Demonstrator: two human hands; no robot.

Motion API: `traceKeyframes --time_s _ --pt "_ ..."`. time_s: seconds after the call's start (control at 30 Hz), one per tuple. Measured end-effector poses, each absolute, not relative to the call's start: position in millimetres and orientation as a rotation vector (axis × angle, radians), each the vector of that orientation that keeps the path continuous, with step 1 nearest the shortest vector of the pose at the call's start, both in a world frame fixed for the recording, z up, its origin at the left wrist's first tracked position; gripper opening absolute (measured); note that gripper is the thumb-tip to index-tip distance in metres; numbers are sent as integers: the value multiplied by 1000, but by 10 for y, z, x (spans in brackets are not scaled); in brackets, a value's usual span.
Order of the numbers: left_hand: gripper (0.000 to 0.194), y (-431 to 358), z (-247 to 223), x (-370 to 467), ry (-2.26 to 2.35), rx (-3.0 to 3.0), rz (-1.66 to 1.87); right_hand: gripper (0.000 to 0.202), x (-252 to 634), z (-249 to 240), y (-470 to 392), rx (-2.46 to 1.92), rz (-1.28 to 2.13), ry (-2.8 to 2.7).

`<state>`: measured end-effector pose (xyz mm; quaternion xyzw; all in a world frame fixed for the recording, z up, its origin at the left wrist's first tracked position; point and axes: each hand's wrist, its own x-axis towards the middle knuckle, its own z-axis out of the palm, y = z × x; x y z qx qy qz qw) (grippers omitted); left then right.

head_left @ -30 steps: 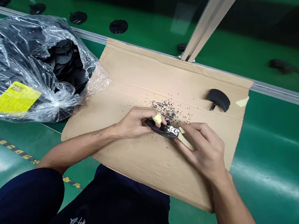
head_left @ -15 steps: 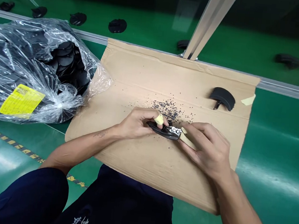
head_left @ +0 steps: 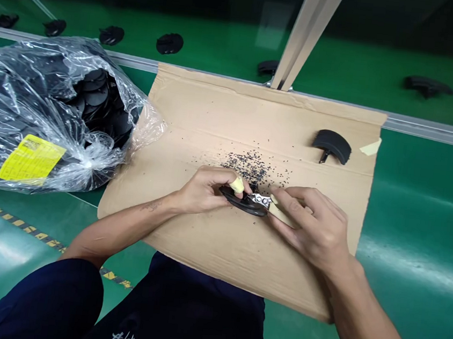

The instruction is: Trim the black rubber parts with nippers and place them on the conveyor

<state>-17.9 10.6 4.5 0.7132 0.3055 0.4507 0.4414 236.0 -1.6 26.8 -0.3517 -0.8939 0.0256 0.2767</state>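
Close up: both hands meet over the cardboard sheet (head_left: pixel 217 255) on the green bench (head_left: pixel 413 237).
Left hand (head_left: pixel 203 191) pinches a black part (head_left: pixel 243 202); right hand (head_left: pixel 313 227) grips cutters (head_left: pixel 261 200) against it. Black trimmings (head_left: pixel 247 163) just beyond; bag of parts (head_left: pixel 50 113) left.

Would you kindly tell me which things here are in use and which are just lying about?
In use: black part, held by left hand; metal cutter, in right hand; cardboard sheet.
Lying about: bag of black parts; black piece; loose black bits.
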Motion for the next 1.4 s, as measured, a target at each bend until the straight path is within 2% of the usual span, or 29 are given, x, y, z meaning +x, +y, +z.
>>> traceKeyframes --time_s 0.3,0.57,0.73,0.83,1.07,1.17,1.27,1.4 --pt "13 96 31 -151 694 1798 1193 23 2367 286 -36 -915 -68 -2417" --pt "15 62 -12 -161 685 1840 1251 25 2348 331 -47 -853 -166 -2429" --pt "11 71 -1 -138 670 1885 1291 20 2351 275 -46 -919 149 -2363" --pt "9 97 18 -122 678 1984 1324 24 2426 301 0 -1040 306 -2356" --pt "10 122 23 -114 844 2168 1436 40 2679 400 125 -1302 71 -2632" --pt "16 77 10 -108 982 2038 1343 40 2757 344 152 -1288 18 -2705" --pt "32 149 87 -221 1163 1788 1262 44 2791 260 156 -1243 -93 -2692" --pt "47 813 326 -573 1347 1787 1304 61 2762 186 150 -1247 -97 -2579"
